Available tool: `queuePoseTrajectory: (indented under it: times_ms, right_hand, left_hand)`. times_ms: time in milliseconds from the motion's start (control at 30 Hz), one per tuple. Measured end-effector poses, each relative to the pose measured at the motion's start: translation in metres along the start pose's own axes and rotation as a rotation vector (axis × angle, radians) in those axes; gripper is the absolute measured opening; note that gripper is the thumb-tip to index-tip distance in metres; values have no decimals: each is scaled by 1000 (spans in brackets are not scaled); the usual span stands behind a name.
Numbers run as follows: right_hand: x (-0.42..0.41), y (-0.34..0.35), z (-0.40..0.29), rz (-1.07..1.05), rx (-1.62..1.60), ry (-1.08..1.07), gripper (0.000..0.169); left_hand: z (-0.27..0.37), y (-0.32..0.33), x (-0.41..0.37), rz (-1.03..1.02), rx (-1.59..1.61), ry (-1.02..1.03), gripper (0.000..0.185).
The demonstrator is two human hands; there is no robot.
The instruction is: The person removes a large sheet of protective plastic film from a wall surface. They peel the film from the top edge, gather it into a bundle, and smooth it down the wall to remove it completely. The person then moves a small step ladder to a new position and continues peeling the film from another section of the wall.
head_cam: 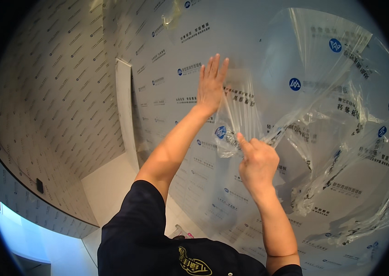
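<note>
My left hand [212, 84] lies flat against a wall panel [242, 45], fingers pointing up and slightly apart. Beside it, a strip of clear printed protective film [241, 110] is pulled away from the panel in tight folds. The film's lower end is gathered in my right hand [259, 160], which is closed with the thumb pointing up. From there, a larger loose sheet of the same film [346, 114] stretches and hangs in crumples on the right. Its lower edge [304, 200] is bunched. Blue logos and dark writing mark the film.
A narrow pale board [124, 107] stands upright in the corner. The adjoining wall [63, 76] also carries printed film. A small black fitting [39, 185] sits on the left-hand panel. Pale flooring [108, 176] shows below. A loose film scrap [172, 15] clings high on the wall.
</note>
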State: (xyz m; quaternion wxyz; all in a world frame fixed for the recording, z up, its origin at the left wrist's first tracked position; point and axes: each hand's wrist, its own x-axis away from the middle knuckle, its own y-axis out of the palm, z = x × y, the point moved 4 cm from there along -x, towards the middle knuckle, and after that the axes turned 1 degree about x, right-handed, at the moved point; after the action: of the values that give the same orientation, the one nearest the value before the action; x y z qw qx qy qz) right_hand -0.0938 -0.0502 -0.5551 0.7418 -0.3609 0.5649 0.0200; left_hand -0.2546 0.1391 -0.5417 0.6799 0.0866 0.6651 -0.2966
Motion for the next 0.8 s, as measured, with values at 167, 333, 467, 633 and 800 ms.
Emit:
queuePoseTrajectory:
  times_ms: [167,333,467,633,800]
  right_hand:
    - [-1,-13,-10,-89,63,-4,36]
    - [7,-29,-20,-145,147,-78,26]
    - [16,-42,-27,-199,162,-101,36]
    - [32,-57,-34,-286,140,-98,42]
    - [43,-75,-48,-364,120,-125,35]
  left_hand:
    - [-3,10,-2,6,407,12,50]
    - [7,3,25,45,375,-9,46]
    - [12,-4,52,-1,379,-53,43]
    - [25,-20,87,-61,375,-85,52]
    - [39,-40,125,-137,334,-88,56]
